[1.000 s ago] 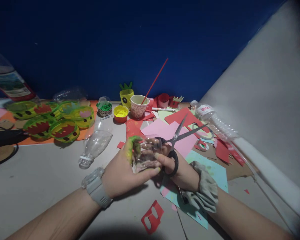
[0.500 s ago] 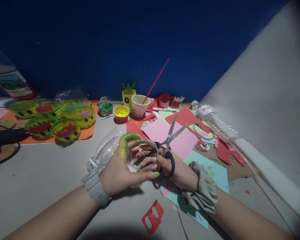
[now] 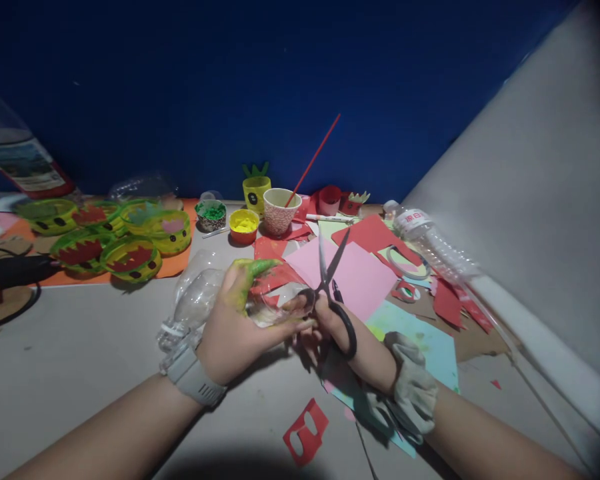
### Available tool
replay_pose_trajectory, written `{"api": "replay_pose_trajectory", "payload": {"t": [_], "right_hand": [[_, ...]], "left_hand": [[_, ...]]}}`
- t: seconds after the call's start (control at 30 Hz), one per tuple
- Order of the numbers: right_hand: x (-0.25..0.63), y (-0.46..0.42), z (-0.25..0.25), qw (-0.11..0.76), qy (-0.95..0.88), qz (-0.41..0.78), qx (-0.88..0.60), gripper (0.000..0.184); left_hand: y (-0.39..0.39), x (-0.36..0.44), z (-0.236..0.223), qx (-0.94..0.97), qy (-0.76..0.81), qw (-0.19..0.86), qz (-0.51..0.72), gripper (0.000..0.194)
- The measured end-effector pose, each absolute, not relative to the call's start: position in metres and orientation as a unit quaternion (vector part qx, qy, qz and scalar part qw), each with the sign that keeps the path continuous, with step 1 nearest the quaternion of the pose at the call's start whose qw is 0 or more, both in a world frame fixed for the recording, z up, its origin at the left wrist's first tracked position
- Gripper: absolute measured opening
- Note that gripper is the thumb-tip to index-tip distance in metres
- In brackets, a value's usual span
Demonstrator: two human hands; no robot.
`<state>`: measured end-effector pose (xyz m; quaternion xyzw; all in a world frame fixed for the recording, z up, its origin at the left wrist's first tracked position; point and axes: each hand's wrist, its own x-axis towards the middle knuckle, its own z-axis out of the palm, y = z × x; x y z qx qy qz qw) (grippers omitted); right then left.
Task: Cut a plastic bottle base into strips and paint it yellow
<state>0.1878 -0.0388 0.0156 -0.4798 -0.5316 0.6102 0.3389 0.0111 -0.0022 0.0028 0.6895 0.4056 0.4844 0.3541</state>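
My left hand (image 3: pixel 235 327) is curled around a cut piece of clear plastic bottle (image 3: pixel 275 308), round like a shallow cup. Green and yellow paint stains its thumb and finger. Scissors (image 3: pixel 325 285) with black handles are held in my right hand (image 3: pixel 333 328), their blades spread and pointing up. Some right fingers also reach the plastic piece's near side; whether they grip it is hard to see. Behind my left wrist lies a clear bottle top (image 3: pixel 195 300) on its side.
Several painted plastic rings with faces (image 3: pixel 131 259) rest on orange paper at left. Behind my hands stand a green paint cup (image 3: pixel 211 215), yellow paint cup (image 3: pixel 243 227) and patterned paper cup (image 3: pixel 281 217). Pink paper (image 3: pixel 355 273), red scraps and a plastic bottle (image 3: pixel 430 243) lie right.
The clear plastic piece has tilted, its opening turning away from facing me. The scissors have swung, their blades now more upright and slightly left. My right fingers have shifted lower on the piece.
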Motion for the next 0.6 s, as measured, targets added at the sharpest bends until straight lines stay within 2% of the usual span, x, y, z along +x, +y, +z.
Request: {"api": "replay_pose_trajectory", "payload": {"t": [0.1, 0.17, 0.23, 0.33, 0.47, 0.6], "right_hand": [[0.186, -0.037, 0.013, 0.362, -0.506, 0.606, -0.495, 0.052], [0.186, -0.036, 0.011, 0.372, -0.503, 0.612, -0.484, 0.051], [0.186, -0.034, 0.008, 0.379, -0.489, 0.625, -0.476, 0.052], [0.186, -0.033, 0.008, 0.374, -0.476, 0.644, -0.468, 0.051], [0.185, -0.033, 0.012, 0.358, -0.497, 0.633, -0.474, 0.043], [0.187, -0.033, 0.013, 0.381, -0.508, 0.595, -0.493, 0.040]], "left_hand": [[-0.005, 0.012, 0.004, 0.703, 0.408, 0.353, 0.463, 0.063], [-0.006, 0.012, 0.002, 0.701, 0.380, 0.400, 0.452, 0.068], [-0.005, 0.012, -0.002, 0.674, 0.321, 0.484, 0.456, 0.062], [-0.003, 0.013, -0.004, 0.586, 0.289, 0.590, 0.474, 0.039], [0.001, 0.013, 0.001, 0.515, 0.302, 0.666, 0.448, 0.038], [0.001, 0.011, 0.010, 0.534, 0.286, 0.707, 0.364, 0.037]]}}
